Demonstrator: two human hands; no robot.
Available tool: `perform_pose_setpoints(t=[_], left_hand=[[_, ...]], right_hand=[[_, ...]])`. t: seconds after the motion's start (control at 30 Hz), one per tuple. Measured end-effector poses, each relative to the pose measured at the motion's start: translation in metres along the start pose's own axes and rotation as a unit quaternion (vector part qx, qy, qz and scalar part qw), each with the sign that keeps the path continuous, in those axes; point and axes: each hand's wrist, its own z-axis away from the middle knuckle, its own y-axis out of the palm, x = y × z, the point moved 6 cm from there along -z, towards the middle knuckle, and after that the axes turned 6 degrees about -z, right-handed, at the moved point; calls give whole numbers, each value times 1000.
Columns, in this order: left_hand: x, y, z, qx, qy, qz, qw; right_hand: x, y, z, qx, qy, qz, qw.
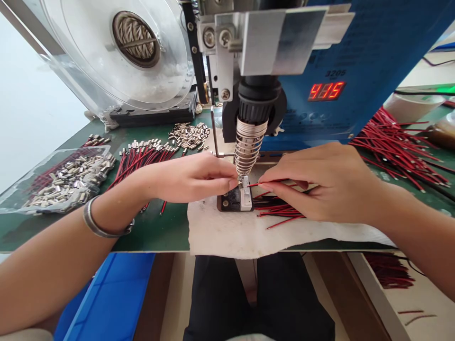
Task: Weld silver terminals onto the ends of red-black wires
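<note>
My right hand [320,182] pinches a thin red wire [253,184] between thumb and forefinger, its end at the small metal fixture [246,196] on a black base. From the other side, my left hand [194,177] reaches to the same fixture with thumb and forefinger closed; whatever is between them is too small to make out. Right above the fixture is the tip of a soldering iron [250,144] wrapped in a wire coil. More red and black wires [279,209] lie under my right hand on a white cloth [220,237].
A clear tray [10,201] of small metal connectors [74,177] stands at left. Wires with connectors [142,154] and a loose connector pile [190,136] lie behind my left hand. The blue machine [369,61] reads 415. A large wire bundle [394,147] is at right.
</note>
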Motion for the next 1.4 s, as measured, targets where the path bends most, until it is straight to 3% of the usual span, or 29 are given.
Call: perform_pose_setpoints(t=[1.4], left_hand=[[4, 0, 1, -6, -2, 23, 1000]], right_hand=[[2, 0, -1, 1, -16, -5, 1000]])
